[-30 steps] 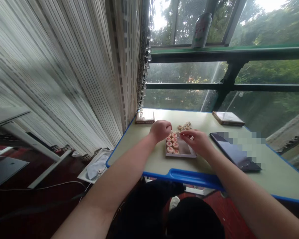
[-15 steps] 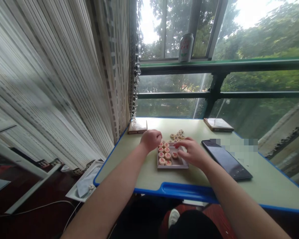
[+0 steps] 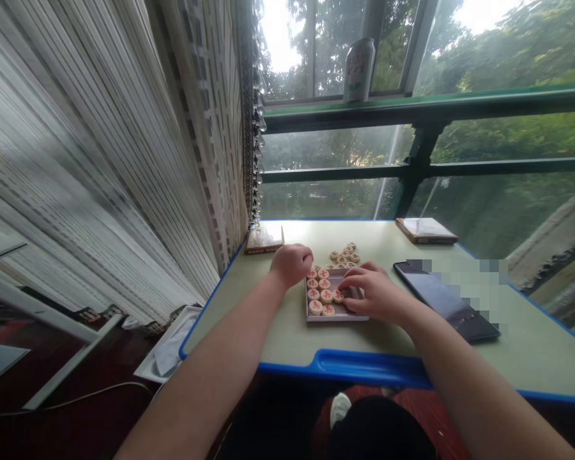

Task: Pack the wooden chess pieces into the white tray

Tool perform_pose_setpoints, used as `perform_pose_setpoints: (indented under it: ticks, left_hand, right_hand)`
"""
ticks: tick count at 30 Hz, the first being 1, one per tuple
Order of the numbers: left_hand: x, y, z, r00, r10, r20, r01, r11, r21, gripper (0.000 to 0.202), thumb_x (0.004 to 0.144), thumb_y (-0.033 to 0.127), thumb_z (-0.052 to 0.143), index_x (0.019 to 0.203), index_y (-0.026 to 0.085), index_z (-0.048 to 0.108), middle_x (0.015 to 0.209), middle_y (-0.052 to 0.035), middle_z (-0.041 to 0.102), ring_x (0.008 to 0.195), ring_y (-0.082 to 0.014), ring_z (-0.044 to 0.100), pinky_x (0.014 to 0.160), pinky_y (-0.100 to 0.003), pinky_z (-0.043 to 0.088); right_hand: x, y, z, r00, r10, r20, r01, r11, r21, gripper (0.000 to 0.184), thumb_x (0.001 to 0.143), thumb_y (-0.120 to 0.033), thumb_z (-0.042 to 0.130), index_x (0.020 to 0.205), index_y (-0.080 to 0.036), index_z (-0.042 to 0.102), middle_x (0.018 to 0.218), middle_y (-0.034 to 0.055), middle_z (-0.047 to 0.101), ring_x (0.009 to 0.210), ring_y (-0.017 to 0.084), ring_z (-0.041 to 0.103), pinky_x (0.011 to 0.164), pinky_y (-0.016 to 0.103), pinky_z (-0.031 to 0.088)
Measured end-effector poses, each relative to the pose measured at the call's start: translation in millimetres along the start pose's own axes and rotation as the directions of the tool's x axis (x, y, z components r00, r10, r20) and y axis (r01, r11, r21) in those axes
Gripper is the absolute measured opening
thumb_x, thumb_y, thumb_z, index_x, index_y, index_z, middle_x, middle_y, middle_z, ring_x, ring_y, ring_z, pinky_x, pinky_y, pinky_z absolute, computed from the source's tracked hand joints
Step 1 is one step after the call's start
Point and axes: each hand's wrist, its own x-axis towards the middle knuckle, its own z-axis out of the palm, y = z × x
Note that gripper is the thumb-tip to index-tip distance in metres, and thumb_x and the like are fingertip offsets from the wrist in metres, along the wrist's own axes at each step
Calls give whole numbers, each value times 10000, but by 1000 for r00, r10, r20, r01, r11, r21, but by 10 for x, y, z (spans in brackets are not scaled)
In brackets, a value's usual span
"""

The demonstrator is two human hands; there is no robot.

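Note:
A shallow box (image 3: 338, 319) on the table holds round wooden Chinese chess pieces with red characters, packed in two columns on its left side. My right hand (image 3: 374, 292) reaches over the box's right side, its fingertips and thumb closed about a red-marked chess piece (image 3: 338, 296) beside the second column. By the box's back left corner, my left hand (image 3: 291, 263) is curled into a fist; whatever its fingers hold, if anything, is hidden. Several more chess pieces (image 3: 344, 258) lie loose in a cluster behind the box.
A dark phone or tablet (image 3: 443, 300) lies right of my right hand, partly pixelated. Flat boxes stand at the back left (image 3: 264, 239) and back right (image 3: 426, 230). The table (image 3: 230, 326) has a blue rim. A can (image 3: 359, 70) stands on the window ledge.
My right hand has lowered and its fingers have closed in at the chess piece, which sits nearer its neighbour. My left hand stays by the corner. The camera view has tilted slightly.

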Motion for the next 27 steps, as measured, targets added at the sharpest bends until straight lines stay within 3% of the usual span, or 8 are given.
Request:
perform_pose_setpoints:
  ticks: [9,13,19,27]
  left_hand:
    - [1,54,-9,1000,18,23,-19,1000,16,260,723,143,431,625,176,670,665,-34,667,650,-155,599,630,-258,442]
    - [-7,54,-21,1000,13,26,-14,1000,15,262,726,145,431,632,176,673,680,-38,671,665,-155,601,640,-257,445]
    - [-15,58,-24,999,24,39,-25,1000,18,269,736,152,425,638,176,674,680,-38,671,663,-155,599,642,-257,446]
    - [0,70,-10,998,38,49,-39,999,20,274,741,153,419,641,168,673,688,-46,669,662,-157,594,642,-262,445]
  right_hand:
    - [13,-18,-1,1000,-1,15,1,1000,18,196,706,-404,596,802,-269,700,910,24,665,915,257,472,861,423,348]
    - [-6,-52,-65,999,20,-35,-19,999,49,194,702,-392,611,783,-229,679,880,43,656,903,246,484,851,402,368]
    - [-41,-199,-161,989,-140,-42,145,974,176,208,731,-407,620,822,-230,681,895,48,651,903,221,509,879,385,367]
    - [-47,-216,-119,986,-166,2,163,970,178,193,718,-358,656,873,-251,700,934,51,631,948,222,519,897,393,358]
